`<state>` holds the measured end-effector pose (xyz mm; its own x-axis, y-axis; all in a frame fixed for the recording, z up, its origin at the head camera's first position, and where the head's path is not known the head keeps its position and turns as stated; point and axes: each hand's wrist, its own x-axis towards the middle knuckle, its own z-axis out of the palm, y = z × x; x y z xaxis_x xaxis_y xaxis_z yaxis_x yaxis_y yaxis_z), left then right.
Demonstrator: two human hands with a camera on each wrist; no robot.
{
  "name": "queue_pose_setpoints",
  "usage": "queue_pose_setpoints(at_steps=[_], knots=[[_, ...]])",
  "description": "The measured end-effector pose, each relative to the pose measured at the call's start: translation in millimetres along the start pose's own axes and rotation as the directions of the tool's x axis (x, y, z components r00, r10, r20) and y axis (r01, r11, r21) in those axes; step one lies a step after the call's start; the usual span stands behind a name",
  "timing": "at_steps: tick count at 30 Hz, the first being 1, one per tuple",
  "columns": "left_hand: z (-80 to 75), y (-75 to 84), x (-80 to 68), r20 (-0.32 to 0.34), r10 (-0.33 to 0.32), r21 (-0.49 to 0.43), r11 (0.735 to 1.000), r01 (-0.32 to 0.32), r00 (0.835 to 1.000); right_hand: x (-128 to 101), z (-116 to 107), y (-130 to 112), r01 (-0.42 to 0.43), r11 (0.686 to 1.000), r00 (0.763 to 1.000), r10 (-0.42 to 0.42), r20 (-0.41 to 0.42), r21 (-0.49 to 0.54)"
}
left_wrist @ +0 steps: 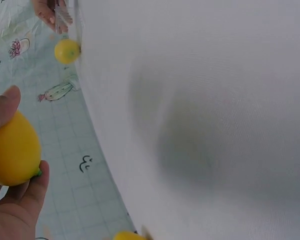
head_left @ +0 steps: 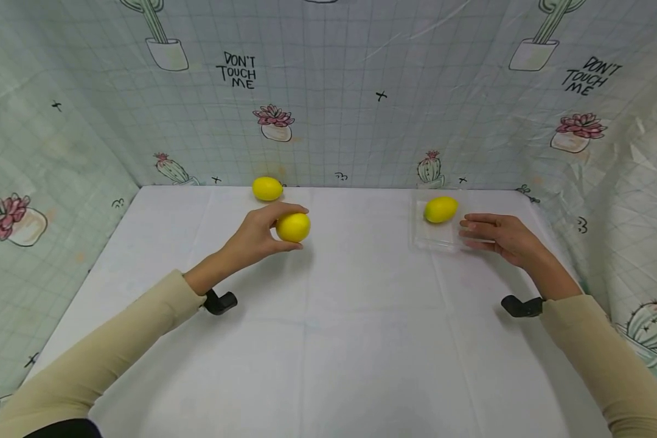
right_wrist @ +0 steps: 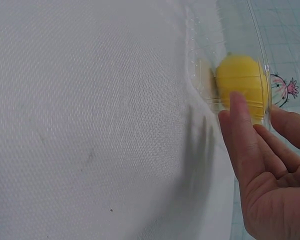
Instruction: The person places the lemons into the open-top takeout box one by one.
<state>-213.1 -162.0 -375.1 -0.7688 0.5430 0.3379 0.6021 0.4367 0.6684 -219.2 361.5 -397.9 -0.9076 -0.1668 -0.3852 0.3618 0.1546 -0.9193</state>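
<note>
White table (head_left: pixel 328 340) with lemon (head_left: pixel 267 188), clear tray (head_left: pixel 435 238)

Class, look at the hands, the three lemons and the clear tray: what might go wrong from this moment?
1. The left hand holds a lemon by its fingertips only; being round and smooth, it may slip and roll.
2. The clear tray looks light; the right hand only touches its edge with straight fingers, so it may slide.
3. The far lemon lies loose by the backdrop and could roll if bumped.

Yellow lemons (head_left: pixel 292 227); clear tray (head_left: pixel 435 240); white tablecloth (head_left: pixel 328 316); pale green gridded backdrop (head_left: pixel 328 121) printed with cacti, pink succulents, black lettering; beige sleeves (head_left: pixel 87 359).
</note>
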Motion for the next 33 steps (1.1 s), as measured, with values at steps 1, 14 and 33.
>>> queue_pose_setpoints(at_steps=[1,14,33], knots=[[0.7,0.1,0.3,0.0,0.005,0.001,1.0,-0.005,1.0,0.0,0.0,0.0,0.001,1.0,1.0,-0.001,0.002,0.003],[6.9,6.0,6.6,0.006,0.012,-0.038,0.999,-0.012,1.0,0.5,-1.0,-0.4,0.017,1.0,1.0,-0.017,0.011,0.017],[19.9,15.4,10.0,0.013,0.008,-0.06,0.998,-0.007,1.0,0.5,2.3,-3.1,0.014,1.0,0.999,-0.014,0.033,-0.002]])
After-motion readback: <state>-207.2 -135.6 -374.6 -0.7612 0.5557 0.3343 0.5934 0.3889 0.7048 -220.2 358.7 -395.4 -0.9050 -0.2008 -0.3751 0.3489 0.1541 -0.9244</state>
